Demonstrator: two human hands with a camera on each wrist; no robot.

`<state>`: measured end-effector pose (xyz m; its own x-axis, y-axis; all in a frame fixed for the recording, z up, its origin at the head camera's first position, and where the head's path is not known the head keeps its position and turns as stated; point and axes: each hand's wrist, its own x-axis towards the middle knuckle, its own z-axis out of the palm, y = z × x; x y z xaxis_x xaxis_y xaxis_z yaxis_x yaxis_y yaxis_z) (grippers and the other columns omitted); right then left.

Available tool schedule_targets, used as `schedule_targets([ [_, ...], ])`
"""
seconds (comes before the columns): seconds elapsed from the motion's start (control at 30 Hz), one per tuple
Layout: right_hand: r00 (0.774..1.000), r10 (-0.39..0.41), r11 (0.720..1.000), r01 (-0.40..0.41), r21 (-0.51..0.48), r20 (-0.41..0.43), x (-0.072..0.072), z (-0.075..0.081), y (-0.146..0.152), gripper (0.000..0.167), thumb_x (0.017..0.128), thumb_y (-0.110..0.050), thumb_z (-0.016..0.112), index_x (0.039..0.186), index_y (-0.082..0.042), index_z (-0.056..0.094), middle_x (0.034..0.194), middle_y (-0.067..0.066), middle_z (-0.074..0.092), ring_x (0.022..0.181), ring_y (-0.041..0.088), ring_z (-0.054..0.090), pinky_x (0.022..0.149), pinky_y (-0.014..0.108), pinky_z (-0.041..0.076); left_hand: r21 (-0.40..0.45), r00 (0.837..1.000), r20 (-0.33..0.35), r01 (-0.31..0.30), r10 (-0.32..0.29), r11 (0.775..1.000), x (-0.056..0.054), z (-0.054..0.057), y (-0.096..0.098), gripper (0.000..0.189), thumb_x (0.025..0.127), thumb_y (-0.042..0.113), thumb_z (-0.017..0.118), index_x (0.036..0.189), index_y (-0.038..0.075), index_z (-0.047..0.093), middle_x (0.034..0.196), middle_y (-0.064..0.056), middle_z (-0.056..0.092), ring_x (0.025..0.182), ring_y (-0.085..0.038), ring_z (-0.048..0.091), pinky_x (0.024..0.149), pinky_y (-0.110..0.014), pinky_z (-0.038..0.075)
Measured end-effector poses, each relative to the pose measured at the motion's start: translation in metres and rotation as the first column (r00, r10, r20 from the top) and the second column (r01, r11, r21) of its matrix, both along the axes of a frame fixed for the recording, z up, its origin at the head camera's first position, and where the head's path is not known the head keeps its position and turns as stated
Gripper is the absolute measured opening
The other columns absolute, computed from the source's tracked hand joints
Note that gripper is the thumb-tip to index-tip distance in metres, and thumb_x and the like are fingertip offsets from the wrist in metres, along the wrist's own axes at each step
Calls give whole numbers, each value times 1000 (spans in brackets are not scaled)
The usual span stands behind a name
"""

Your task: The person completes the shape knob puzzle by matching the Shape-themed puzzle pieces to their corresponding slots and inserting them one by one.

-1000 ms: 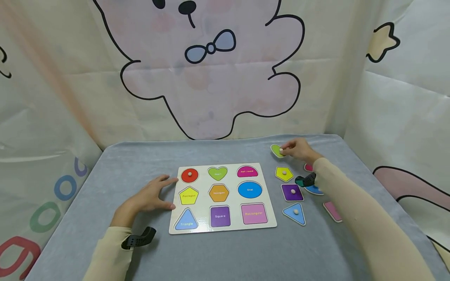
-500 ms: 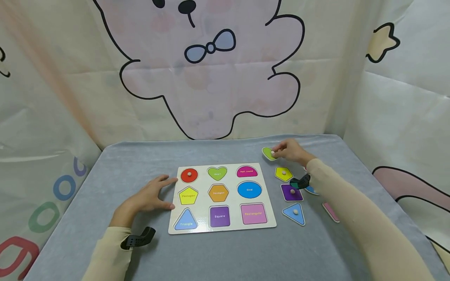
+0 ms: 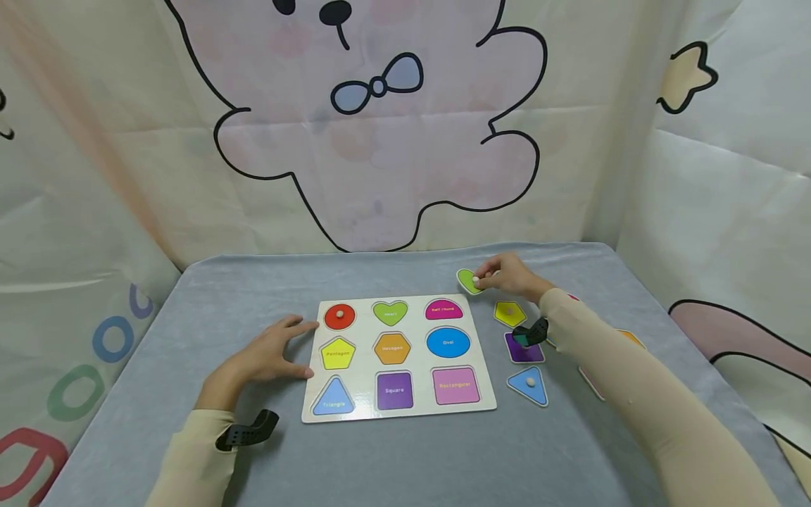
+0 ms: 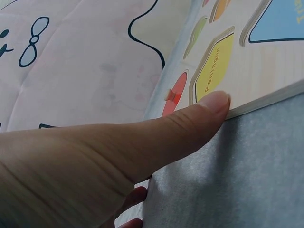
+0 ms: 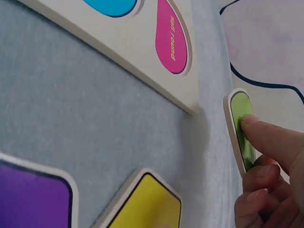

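My right hand (image 3: 512,274) pinches the knob of a green heart puzzle piece (image 3: 466,281), held just past the far right corner of the white puzzle board (image 3: 405,417). In the right wrist view the heart piece (image 5: 241,107) is seen nearly edge-on, thumb and fingers at its knob. My left hand (image 3: 262,355) rests at the board's left edge, fingers spread and holding nothing. Its thumb (image 4: 209,107) touches the board's edge beside the yellow pentagon recess (image 4: 216,64). A red circle piece (image 3: 334,317) with a knob sits in the board's far left recess.
Right of the board lie a yellow pentagon piece (image 3: 507,313), a purple square piece (image 3: 516,353) and a blue triangle piece (image 3: 531,386). More pieces, including an orange one (image 3: 632,338), are partly hidden under the right forearm. A patterned curtain (image 3: 380,155) hangs behind the table.
My right hand has moved left with the green heart piece, from beyond the yellow pentagon piece to near the board's far right corner. My left hand stays at the board's edge.
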<state>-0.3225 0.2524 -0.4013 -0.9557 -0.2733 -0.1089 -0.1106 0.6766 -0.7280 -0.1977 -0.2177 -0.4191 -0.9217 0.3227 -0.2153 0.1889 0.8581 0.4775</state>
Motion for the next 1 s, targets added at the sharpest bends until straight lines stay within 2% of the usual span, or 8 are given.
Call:
schedule_targets([
  [0.3, 999, 43, 999, -43, -10, -11, 4, 1, -14, 19, 90, -12, 77, 103, 1, 76, 90, 5, 63, 88, 21, 51, 69, 24, 43, 1, 1000, -2, -8, 8, 1000, 2, -1, 2, 93, 73, 40, 90, 152, 16, 47, 160, -28, 31, 144, -54, 30, 111, -73, 32],
  [0.77, 995, 97, 995, -97, -17, -23, 6, 2, -37, 20, 89, -10, 77, 106, 1, 77, 101, 16, 70, 93, 23, 51, 73, 24, 45, -1, 1000, 0, -11, 11, 1000, 0, 0, 1, 94, 73, 40, 90, 152, 15, 46, 160, -29, 31, 145, -54, 30, 112, -73, 32],
  [1.0, 996, 88, 996, -87, -17, 9, 9, 3, -54, 18, 91, -13, 76, 105, -3, 78, 104, 12, 71, 97, 23, 53, 77, 27, 47, 3, 1000, 8, -11, 11, 1000, 1, 2, 0, 94, 73, 39, 90, 153, 15, 46, 160, -28, 30, 145, -54, 29, 112, -73, 32],
])
